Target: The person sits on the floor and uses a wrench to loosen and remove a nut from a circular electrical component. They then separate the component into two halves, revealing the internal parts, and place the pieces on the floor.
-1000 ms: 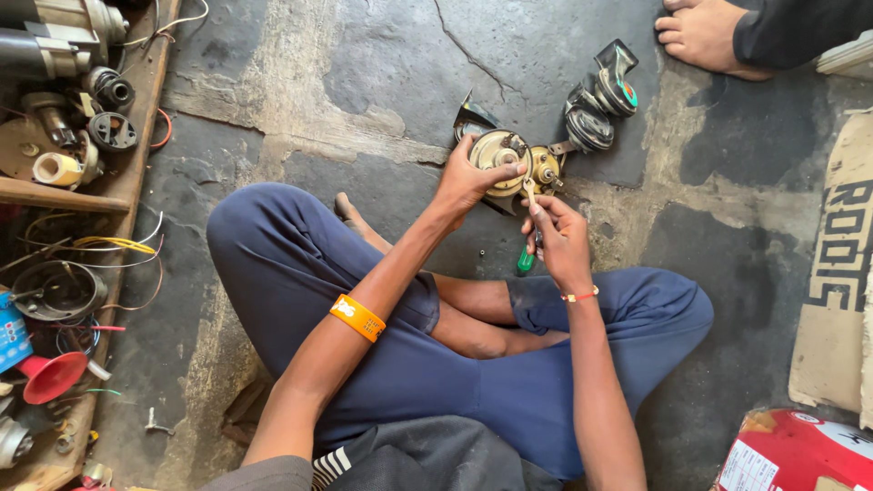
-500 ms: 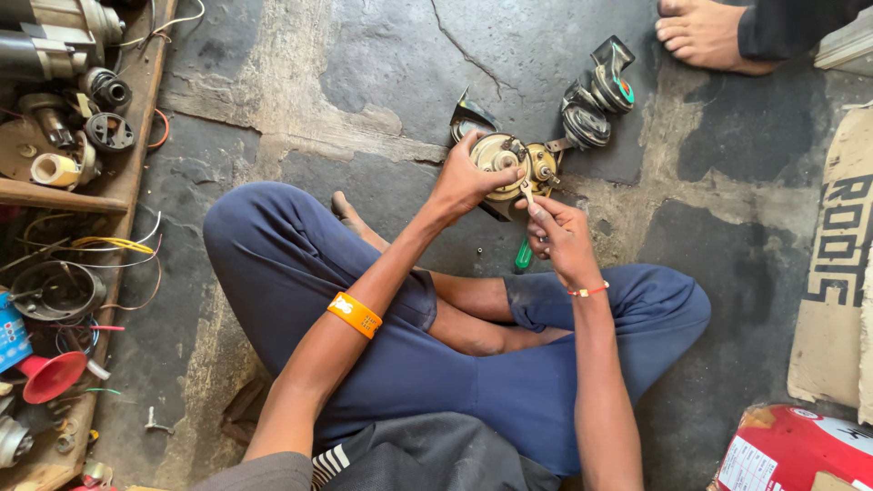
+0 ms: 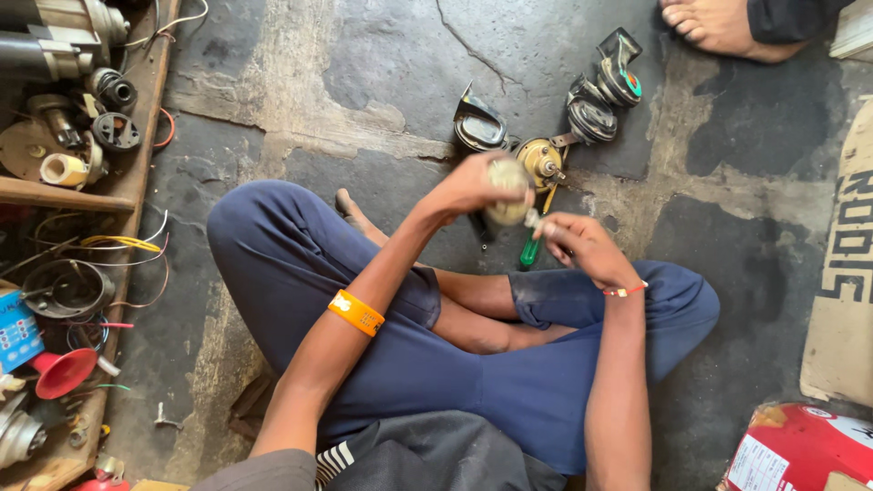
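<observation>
I sit cross-legged on a stone floor. My left hand (image 3: 468,186), with an orange band on its forearm, grips a round pale disc part (image 3: 507,193) lifted just above the floor. My right hand (image 3: 582,245) is beside it, with its fingertips closed on a green-handled screwdriver (image 3: 530,251) that points up towards the disc. Just beyond both hands a brass-coloured horn body (image 3: 543,164) lies on the floor.
Black horn parts (image 3: 593,116) and a black housing (image 3: 477,127) lie beyond the brass one. Another person's bare foot (image 3: 718,27) is at top right. A wooden tray (image 3: 136,173) of metal parts and wires runs along the left. Cardboard (image 3: 846,273) and a red tin (image 3: 800,450) are at right.
My left hand has lifted the round disc off the brass horn body and turned it up. My right hand with the screwdriver has drawn back towards my knee.
</observation>
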The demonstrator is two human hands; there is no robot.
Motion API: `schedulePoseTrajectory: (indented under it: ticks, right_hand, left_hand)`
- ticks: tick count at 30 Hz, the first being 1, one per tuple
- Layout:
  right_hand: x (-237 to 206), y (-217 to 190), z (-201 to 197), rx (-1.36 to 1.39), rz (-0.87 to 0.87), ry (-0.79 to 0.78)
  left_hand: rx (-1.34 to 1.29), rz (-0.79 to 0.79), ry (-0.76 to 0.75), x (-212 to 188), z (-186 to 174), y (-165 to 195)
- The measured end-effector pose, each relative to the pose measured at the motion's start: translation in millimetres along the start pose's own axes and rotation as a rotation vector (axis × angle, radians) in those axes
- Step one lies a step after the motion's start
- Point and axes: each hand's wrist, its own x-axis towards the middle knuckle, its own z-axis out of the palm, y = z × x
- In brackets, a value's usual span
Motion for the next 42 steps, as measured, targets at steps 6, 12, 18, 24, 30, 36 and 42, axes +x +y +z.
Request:
schedulePoseTrajectory:
  ticks: [6,12,18,24,30,36,42]
  right_hand:
    - [16.0,-0.2,15.4,0.113,-0.074,0.156]
    - [21.3,2.2,31.9,0.175,-0.05,0.252]
    - [21.0,4.4,25.9,0.208,-0.066,0.251]
    - [22.6,1.3,25.9,0.306,-0.123,0.238]
    - [19.7,-2.6,25.8,0.207,-0.108,0.252]
    - [18.1,3.4,20.0,0.142,-0.161,0.248]
    - [14.9,12.4,7.0,-0.003,-0.205,0.283]
  left_hand:
    - [-0.018,0.126,0.365,4.5,5.1,-4.8]
    - [-0.032,0.229,0.382,4.7,18.7,-12.0]
    - [-0.02,0.24,0.334,3.3,18.1,-11.1]
    - [-0.089,0.344,0.327,0.2,23.6,-10.0]
    - [-0.004,0.338,0.338,-1.6,24.8,-8.4]
    - [-0.042,0.268,0.273,-2.3,20.5,-6.4]
    - [-0.044,0.146,0.184,0.5,7.9,-7.1]
